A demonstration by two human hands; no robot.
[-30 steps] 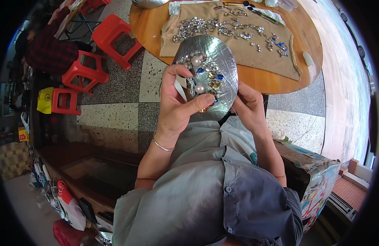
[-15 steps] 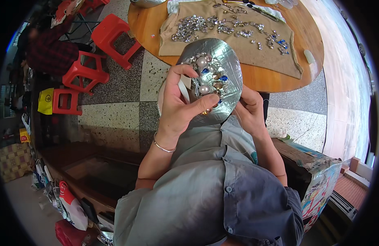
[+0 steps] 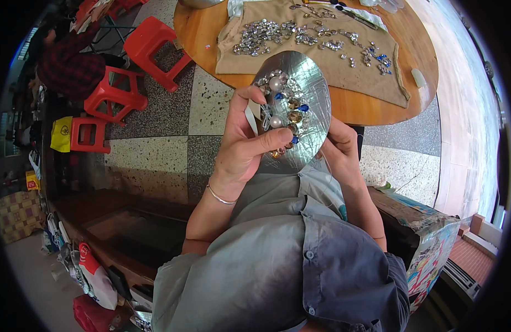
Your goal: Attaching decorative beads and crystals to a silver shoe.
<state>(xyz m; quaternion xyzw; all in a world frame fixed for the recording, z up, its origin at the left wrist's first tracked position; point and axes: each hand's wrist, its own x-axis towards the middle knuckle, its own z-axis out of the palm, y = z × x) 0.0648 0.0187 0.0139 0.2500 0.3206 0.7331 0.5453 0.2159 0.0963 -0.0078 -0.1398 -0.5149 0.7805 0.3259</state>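
Note:
In front of my body is a shiny silver oval sheet, tilted, with a curved cluster of stones and pearl beads on its face. Clear, amber and blue stones make up the cluster, along with round pearls. My left hand grips the sheet's left side, thumb across the lower end of the cluster and index finger bent at its upper left. A pale strip shows between those fingers. At the lower right edge, my right hand has its fingers curled together, their tips partly hidden behind the sheet; what they pinch cannot be made out.
A round wooden table stands ahead, bearing a tan cloth with many loose stones. Red plastic stools stand at the left, near a seated person in a checked shirt. A worn box is at my right.
The silver sheet has shifted slightly right and turned a little, so its cluster shows more fully. Both hands keep nearly the same places on it.

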